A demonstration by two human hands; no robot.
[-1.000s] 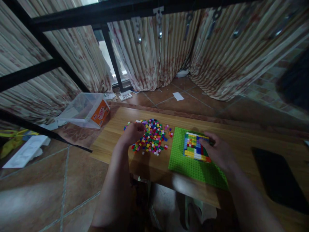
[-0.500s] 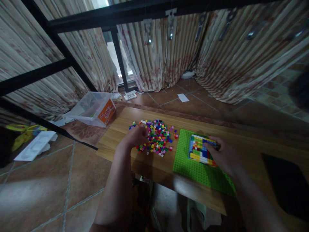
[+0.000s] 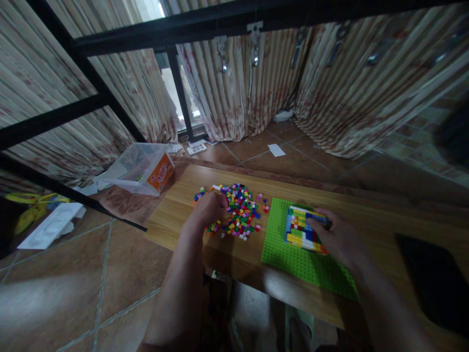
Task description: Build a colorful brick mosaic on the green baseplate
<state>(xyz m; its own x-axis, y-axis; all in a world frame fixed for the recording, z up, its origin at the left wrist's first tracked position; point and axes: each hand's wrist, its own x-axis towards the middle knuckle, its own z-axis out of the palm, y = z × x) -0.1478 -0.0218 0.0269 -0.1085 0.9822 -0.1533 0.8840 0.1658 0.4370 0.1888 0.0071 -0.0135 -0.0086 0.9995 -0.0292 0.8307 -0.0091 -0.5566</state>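
Note:
My left hand is at the left side of a heap of small colourful toy bricks on the wooden table. Its fingers are curled together and point into the heap; whatever they pinch is hidden. Flat on the green baseplate lies a block built of toy bricks, with white, yellow, red, blue and green on top. My right hand grips the right end of this block, thumb on top and the other fingers round the far side. A small dark spot shows by its fingers, too unclear to name.
A clear plastic box with an orange label stands on the floor beyond the table's left end. A dark flat object lies at the right of the wooden table. Black metal bars with hanging clips cross above.
My left hand has shifted slightly right and down over the heap, its fingers still curled. My right hand stays on the brick block. The camera view has shifted a little.

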